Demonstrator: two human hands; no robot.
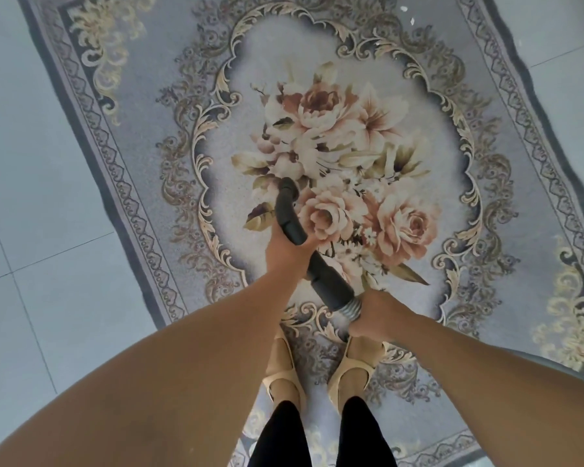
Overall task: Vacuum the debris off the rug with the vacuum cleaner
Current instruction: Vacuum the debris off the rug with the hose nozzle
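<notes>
The left hand (285, 252) wraps the stiff-looking black vacuum tube (289, 214), which reaches ahead of it over the rug (149, 79), while the right hand (373, 318), just behind, clenches the bendy, probably light ribbed hose (351, 307).

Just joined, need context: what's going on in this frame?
A person stands on a grey floral-patterned rug. The left hand grips the black curved plastic vacuum wand, whose tip is over the central flower motif. The right hand holds the silver ribbed hose behind it. A few white debris specks lie near the rug's far edge, not yet reached.
</notes>
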